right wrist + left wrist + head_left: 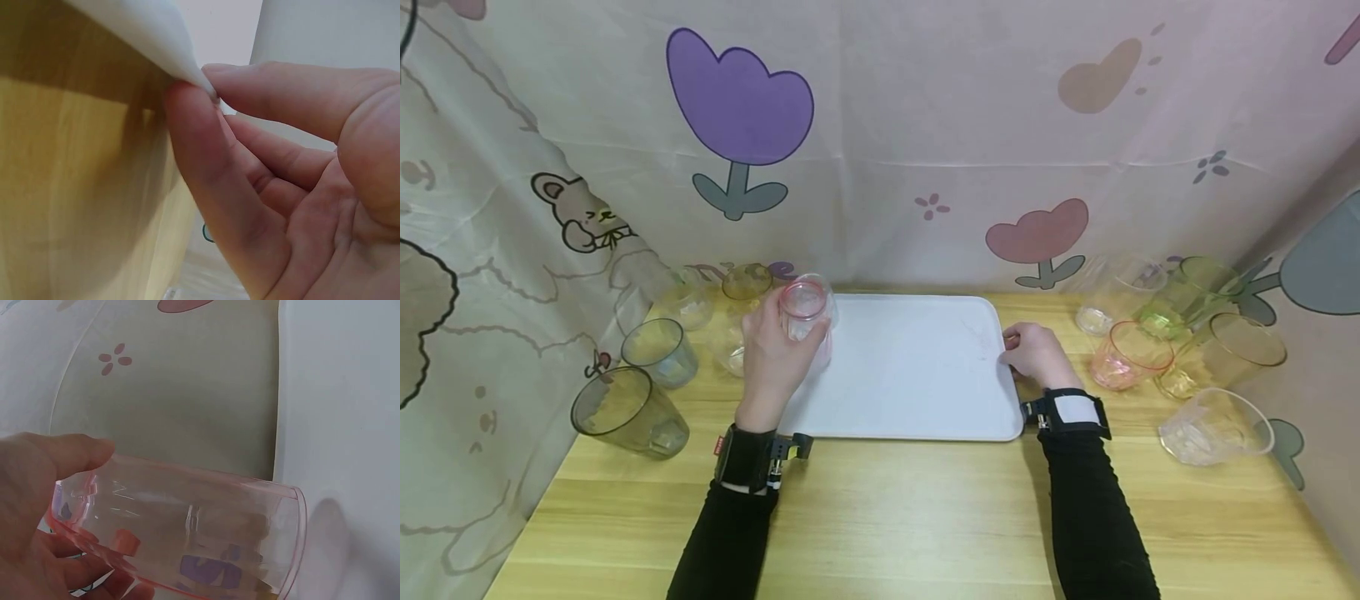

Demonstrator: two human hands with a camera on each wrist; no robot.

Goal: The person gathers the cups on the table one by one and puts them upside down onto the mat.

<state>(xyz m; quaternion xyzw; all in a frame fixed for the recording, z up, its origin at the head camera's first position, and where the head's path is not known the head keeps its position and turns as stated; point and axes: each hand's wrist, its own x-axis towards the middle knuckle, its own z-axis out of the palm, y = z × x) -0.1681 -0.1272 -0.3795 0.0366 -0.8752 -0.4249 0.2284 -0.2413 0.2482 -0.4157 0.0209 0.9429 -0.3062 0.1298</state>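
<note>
A tall clear pink glass point(805, 302) is gripped near its base by my left hand point(780, 350), over the left end of a white tray point(917, 367). Its base faces up in the head view. In the left wrist view, the rim of the pink glass point(301, 537) points toward the tray point(356, 425); whether it touches cannot be told. At the tray's right edge is my right hand point(1037, 354). The right wrist view shows thumb and index finger of the right hand point(281, 162) pinching the tray edge point(187, 62).
Left of the tray stand several glasses, including a grey-brown one point(632, 412), a bluish one point(662, 354) and an amber one point(747, 283). On the right are a pink tumbler point(1131, 358), a green glass point(1202, 287), an amber glass point(1240, 346) and a tilted-looking clear glass point(1213, 429). A patterned curtain point(880, 125) hangs behind.
</note>
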